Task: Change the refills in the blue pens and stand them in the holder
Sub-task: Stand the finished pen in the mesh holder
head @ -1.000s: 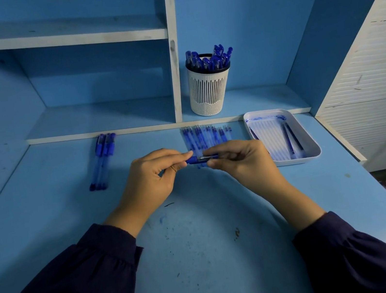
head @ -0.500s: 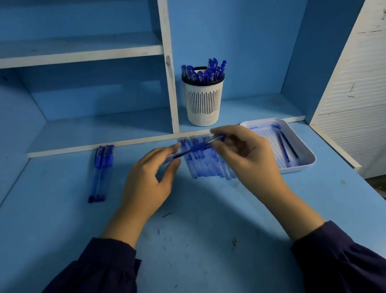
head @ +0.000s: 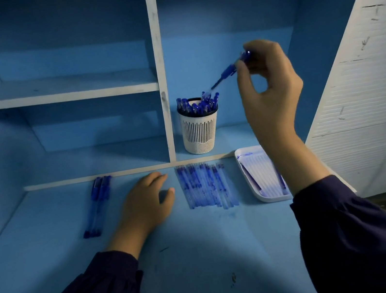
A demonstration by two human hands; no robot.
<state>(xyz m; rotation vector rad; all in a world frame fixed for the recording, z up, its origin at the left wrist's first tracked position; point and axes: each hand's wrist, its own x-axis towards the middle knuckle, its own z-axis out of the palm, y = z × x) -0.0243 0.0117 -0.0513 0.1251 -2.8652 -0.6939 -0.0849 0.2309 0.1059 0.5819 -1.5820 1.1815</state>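
My right hand [head: 269, 87] is raised above and to the right of the white slotted holder [head: 200, 129] and pinches a blue pen [head: 227, 74] by its upper end. The pen slants down to the left, its tip just over the holder's rim, among several blue pens standing inside. My left hand [head: 147, 205] rests on the blue desk [head: 193, 261], fingers relaxed, holding nothing. To its left lie a few blue pens [head: 97, 206] side by side. To its right a row of several refills [head: 205, 186] lies on the desk.
A white tray [head: 262, 173] with refills sits at the right, partly behind my right forearm. The holder stands on the low shelf [head: 231, 137] right of a white divider [head: 162, 74]. A white slatted panel [head: 366, 91] closes the right side.
My right hand has lifted the pen from in front of me up to the holder. My left hand has let go of the pen and dropped onto the desk.
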